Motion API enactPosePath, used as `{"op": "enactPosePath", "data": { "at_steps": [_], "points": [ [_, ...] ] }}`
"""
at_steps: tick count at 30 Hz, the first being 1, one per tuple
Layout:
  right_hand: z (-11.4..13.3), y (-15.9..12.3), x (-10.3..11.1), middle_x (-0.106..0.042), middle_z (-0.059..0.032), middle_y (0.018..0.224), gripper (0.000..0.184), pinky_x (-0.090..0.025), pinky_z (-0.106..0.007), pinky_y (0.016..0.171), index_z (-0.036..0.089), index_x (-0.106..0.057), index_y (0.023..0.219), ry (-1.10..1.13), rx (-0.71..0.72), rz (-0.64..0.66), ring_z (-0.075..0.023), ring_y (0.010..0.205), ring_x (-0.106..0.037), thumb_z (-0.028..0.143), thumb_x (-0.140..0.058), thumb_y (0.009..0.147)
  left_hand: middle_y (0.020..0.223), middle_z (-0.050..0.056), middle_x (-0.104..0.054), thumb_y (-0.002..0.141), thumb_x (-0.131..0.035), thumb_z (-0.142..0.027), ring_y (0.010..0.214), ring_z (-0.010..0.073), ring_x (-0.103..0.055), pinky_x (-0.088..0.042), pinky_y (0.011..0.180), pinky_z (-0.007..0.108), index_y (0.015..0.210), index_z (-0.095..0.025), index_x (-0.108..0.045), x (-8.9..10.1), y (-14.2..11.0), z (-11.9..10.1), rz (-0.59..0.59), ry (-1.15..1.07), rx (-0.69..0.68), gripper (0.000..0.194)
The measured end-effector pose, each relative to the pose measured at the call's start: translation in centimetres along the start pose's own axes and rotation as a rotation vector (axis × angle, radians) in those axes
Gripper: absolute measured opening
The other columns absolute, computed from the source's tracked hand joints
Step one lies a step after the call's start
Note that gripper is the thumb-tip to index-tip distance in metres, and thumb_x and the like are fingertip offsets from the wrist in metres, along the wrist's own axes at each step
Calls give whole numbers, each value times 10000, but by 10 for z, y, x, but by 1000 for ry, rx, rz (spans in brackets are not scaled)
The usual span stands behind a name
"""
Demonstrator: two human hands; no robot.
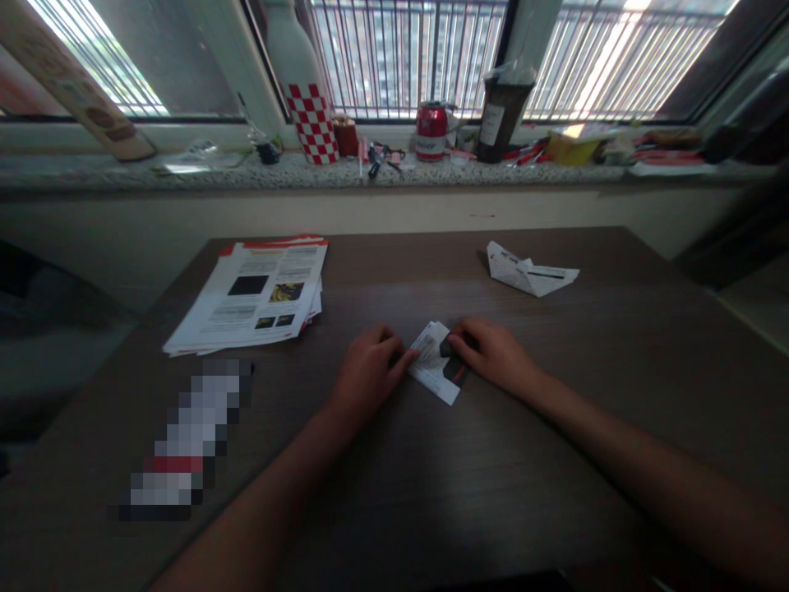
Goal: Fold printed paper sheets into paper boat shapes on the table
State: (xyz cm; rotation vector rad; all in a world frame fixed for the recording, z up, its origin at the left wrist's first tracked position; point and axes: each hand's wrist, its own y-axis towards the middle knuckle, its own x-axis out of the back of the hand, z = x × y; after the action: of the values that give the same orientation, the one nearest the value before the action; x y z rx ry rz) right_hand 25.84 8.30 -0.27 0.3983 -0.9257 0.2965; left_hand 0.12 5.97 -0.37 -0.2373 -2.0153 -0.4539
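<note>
A small folded piece of printed paper (435,366) lies in the middle of the dark brown table (394,485), with a dark patch on its right part. My left hand (374,366) pinches its left corner between thumb and curled fingers. On the other side, my right hand (490,349) grips the upper right edge, thumb on top of the dark patch. The undersides of the fingers are hidden. Farther back to the right rests a folded paper boat (530,271), touched by neither hand.
A stack of printed sheets (259,296) lies at the back left, with a blurred-out long object (185,440) in front of it. Behind the table, the stone windowsill (234,173) carries a checkered bottle (313,123), a red can (431,131), a dark cup (502,119) and clutter.
</note>
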Motion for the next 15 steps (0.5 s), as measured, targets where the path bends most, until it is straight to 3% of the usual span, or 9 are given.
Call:
{"op": "enactPosePath", "data": {
  "at_steps": [7,11,15],
  "points": [
    [0,10,-5,-701,-46,873,113,-419,-307,676,213,-641,921,-51,-34,-6,-197,766,-638,285,-635,1008,1093,112,-637,1017,-637,-384,1007,293,-613,-523,908,465,855,-165,-718,-6,5,-2,9,82,76,283],
    [-1,11,-9,-688,-81,985,105,-449,-325,726,207,-641,967,-120,-25,-30,-229,871,-653,303,-638,1009,1099,112,-639,1014,-634,-379,1001,292,-604,-526,903,469,837,-171,-708,-4,6,-5,1,130,74,283],
    [-5,13,-11,-689,-77,969,143,-431,-329,696,215,-625,962,-168,-26,-38,-236,855,-647,349,-660,997,1097,116,-637,1016,-630,-372,1009,297,-601,-521,908,475,838,-168,-692,-4,6,-7,6,131,85,277]
  ]
}}
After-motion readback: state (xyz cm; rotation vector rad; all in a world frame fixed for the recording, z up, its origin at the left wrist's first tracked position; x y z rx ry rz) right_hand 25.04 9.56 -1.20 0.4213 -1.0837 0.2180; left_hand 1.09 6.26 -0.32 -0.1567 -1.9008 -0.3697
